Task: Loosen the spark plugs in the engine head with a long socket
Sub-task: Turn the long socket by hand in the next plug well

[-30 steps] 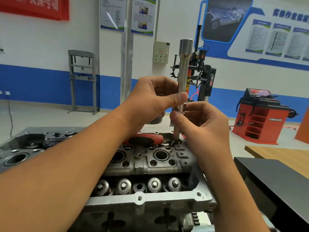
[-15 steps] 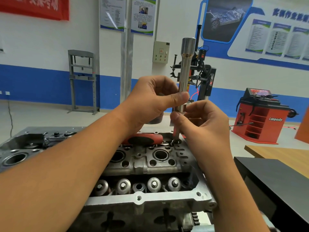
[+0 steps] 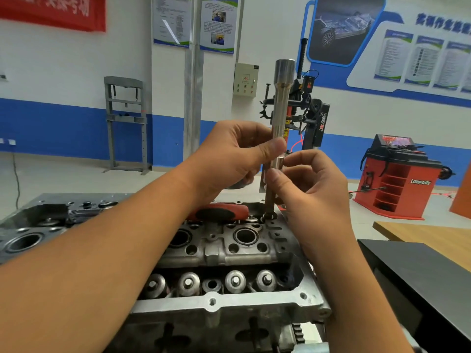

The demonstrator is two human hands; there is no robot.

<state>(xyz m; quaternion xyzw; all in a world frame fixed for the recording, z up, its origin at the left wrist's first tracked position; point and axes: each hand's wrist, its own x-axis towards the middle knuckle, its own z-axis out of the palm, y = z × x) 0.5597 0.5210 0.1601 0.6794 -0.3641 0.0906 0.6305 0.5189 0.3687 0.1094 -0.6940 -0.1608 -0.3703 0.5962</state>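
Note:
A long silver socket (image 3: pixel 281 103) stands upright above the engine head (image 3: pixel 224 253), its wide end on top. Below it a thin dark shaft (image 3: pixel 269 200) runs down to the head's far right corner. My left hand (image 3: pixel 234 154) pinches the socket's lower part between thumb and fingers. My right hand (image 3: pixel 308 184) pinches the socket's bottom end, thumb at the front. A round spark plug well (image 3: pixel 245 236) shows in the head's middle; a second well (image 3: pixel 179 238) sits left of it, partly behind my left forearm.
A red-and-black tool handle (image 3: pixel 221 211) lies across the head's far side. Valve springs (image 3: pixel 233 280) line the near trough. A grey engine block (image 3: pixel 30 233) sits at left, a black and wooden bench (image 3: pixel 420 253) at right. Red shop machines (image 3: pixel 397 179) stand behind.
The socket has risen a little and tilted slightly right. My right hand's fingers have loosened and spread around its bottom end. My left hand keeps its pinch.

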